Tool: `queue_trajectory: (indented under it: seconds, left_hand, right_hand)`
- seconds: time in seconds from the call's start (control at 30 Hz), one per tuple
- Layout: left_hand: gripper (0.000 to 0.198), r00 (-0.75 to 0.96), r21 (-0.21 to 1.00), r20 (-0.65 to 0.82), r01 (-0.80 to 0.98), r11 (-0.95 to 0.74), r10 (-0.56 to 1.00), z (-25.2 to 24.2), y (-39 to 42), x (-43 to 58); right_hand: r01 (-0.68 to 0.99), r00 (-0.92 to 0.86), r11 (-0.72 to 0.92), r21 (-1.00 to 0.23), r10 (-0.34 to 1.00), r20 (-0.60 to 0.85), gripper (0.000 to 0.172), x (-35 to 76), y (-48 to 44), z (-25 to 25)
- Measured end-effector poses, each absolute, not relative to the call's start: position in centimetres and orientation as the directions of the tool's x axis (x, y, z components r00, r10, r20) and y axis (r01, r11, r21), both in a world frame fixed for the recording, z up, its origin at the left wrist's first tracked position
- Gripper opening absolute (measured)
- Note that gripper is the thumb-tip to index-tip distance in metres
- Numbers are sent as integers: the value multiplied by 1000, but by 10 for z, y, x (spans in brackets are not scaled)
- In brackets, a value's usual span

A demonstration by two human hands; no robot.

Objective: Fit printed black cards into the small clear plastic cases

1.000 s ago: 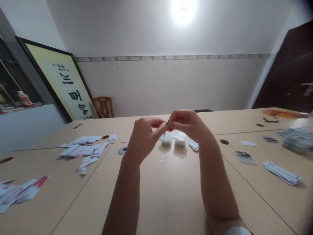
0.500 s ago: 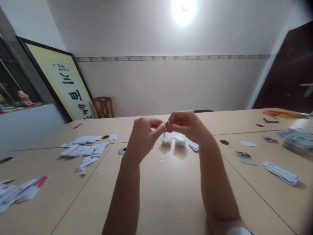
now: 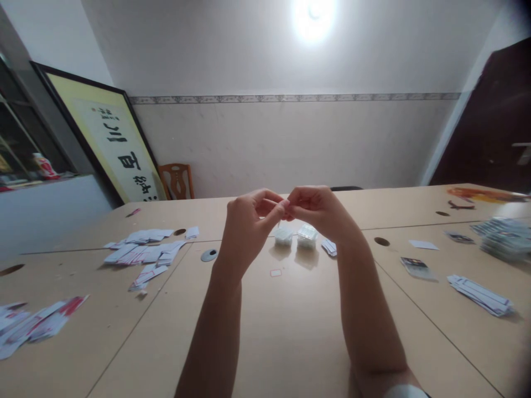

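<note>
My left hand [image 3: 255, 224] and my right hand [image 3: 317, 213] meet above the middle of the table, fingertips touching. Both are closed in a pinch on a small thin piece, now almost wholly covered by the fingers. Only a pale sliver shows below them; its kind cannot be made out. Behind and just below the hands stand two small stacks of clear plastic pieces, a left stack [image 3: 283, 236] and a right stack [image 3: 307, 236]. A small white label with a red border [image 3: 276, 272] lies flat on the table nearer to me.
White paper slips [image 3: 143, 254] lie in loose piles at left, with more red-and-white slips [image 3: 39, 326] nearer. To the right are a bundle of slips [image 3: 480, 294], a clear packet [image 3: 417, 268] and a pile of clear packets [image 3: 506, 239]. Round holes [image 3: 381, 241] pierce the tabletop [image 3: 290, 342].
My left fingertips have moved slightly up and right, closer against the right ones. The thin dark-and-white piece that showed between them is now mostly covered.
</note>
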State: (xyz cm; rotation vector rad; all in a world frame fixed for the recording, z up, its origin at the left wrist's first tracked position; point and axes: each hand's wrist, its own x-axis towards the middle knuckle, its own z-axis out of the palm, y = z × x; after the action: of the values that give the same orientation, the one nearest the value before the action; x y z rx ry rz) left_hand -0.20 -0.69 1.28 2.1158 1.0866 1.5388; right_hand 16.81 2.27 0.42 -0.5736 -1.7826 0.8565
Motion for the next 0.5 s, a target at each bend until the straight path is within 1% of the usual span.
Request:
queue_trajectory:
  seconds: [0.1,0.33,0.5]
  left_hand:
    - [10,128,644,673,385,-661,729,13,-5,-4]
    - [14,108,631,675,429,-646,730,14,-4,-5]
    - [15,101,647,656,435,-626,748,13,0,-7]
  right_hand:
    - [15,-352,639,-769,724,594,9,168,22,4]
    - [28,-347,648,-761,720,600,9,166,23,3]
    - [21,-335,640,-768,729,598,8,165,23,3]
